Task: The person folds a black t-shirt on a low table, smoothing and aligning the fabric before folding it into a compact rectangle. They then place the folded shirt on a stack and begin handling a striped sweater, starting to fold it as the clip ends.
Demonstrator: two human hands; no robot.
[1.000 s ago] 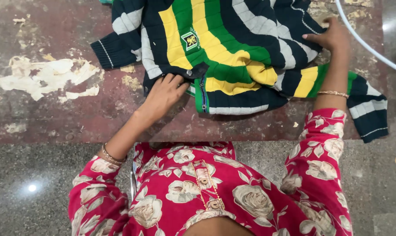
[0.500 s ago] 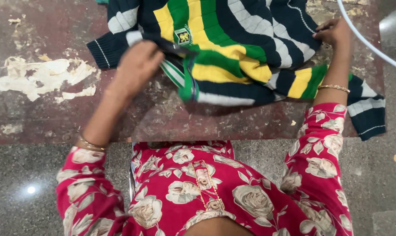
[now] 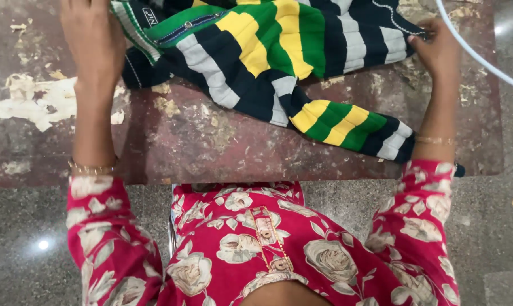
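While the striped sweater (image 3: pixel 279 51) lies spread over the far part of the worn red bench (image 3: pixel 211 147), the left hand (image 3: pixel 92 39) grips its zippered edge at the upper left, fingers apparently closed on the fabric, though the frame's top cuts them off; the right hand (image 3: pixel 438 51) pinches the dark hem at the far right, fingers closed; one striped sleeve (image 3: pixel 347 122) trails toward the right wrist; a white tube (image 3: pixel 477 56) curves past that hand.
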